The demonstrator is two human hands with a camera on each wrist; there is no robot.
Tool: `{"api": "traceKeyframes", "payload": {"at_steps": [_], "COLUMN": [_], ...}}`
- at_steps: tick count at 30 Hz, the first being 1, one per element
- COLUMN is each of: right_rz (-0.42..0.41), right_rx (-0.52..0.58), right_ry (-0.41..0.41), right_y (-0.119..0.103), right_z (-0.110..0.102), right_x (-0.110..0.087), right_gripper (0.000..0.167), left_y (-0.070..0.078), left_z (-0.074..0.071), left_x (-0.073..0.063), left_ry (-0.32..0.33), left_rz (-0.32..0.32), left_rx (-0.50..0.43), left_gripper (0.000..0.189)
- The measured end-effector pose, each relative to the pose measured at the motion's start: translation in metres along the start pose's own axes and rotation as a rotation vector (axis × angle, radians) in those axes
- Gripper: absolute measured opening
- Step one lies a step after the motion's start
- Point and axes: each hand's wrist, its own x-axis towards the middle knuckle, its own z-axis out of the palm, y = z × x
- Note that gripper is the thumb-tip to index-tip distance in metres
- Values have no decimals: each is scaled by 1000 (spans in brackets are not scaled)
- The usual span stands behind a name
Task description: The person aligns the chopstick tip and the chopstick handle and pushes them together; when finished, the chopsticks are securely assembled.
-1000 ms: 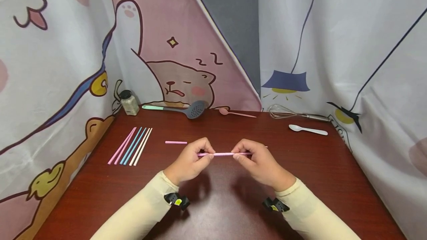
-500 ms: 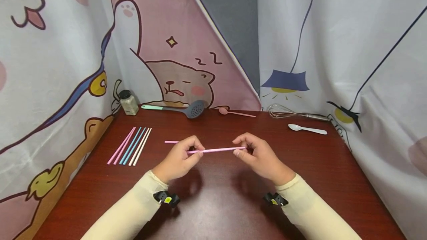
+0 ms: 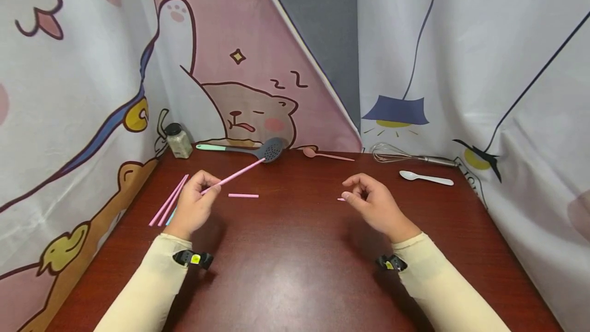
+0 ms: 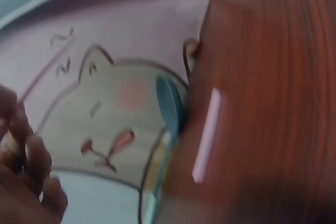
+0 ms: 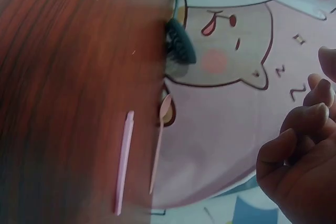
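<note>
My left hand [image 3: 195, 206], on the left over the table, pinches a pink chopstick [image 3: 241, 172] between thumb and fingers. Its free end slants up and to the right, overlapping the skimmer's head in the head view. My right hand [image 3: 375, 206] holds nothing, its fingers loosely bent. By its thumb the tip of a pink stick piece [image 3: 341, 199] shows; the right wrist view reveals that piece [image 5: 124, 163] lying on the table with a narrower end. Another short pink piece [image 3: 243, 195] lies between the hands. Pink chopsticks [image 3: 168, 201] and a blue one [image 3: 171, 217] are partly behind my left hand.
Along the back edge stand or lie a jar with a black lid [image 3: 178, 141], a grey skimmer [image 3: 272, 150], a pink spoon [image 3: 310, 152] and a wire whisk [image 3: 389, 153]. A white spoon [image 3: 426, 178] lies at the right. Printed cloth [image 3: 318, 117] hangs behind the table.
My right hand has let go of the pink chopstick and moved slightly right. My left hand has carried it left, tilting its free end up, and now covers the white chopsticks.
</note>
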Motion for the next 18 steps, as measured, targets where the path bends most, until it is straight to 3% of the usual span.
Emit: {"api": "traceKeyframes", "payload": {"at_steps": [3,6,12,18], "right_rz": [17,30,60,98], "right_rx": [-21,-40,-61,-86], "right_ry": [14,28,42,44], "right_y": [9,19,34,42], "right_z": [-2,-4,-7,-10], "right_x": [1,3,3,2], "right_gripper": [19,18,16,17], "left_y": [-17,-32,-53,-57], "left_z": [-9,-14,-20,-22], "left_x": [0,-1,-5,-5], "left_ry": [67,87,12,-49], "left_rz": [-105,-203,-362,-438], "left_rx": [133,250,458,605], "left_gripper": [5,9,17,19]}}
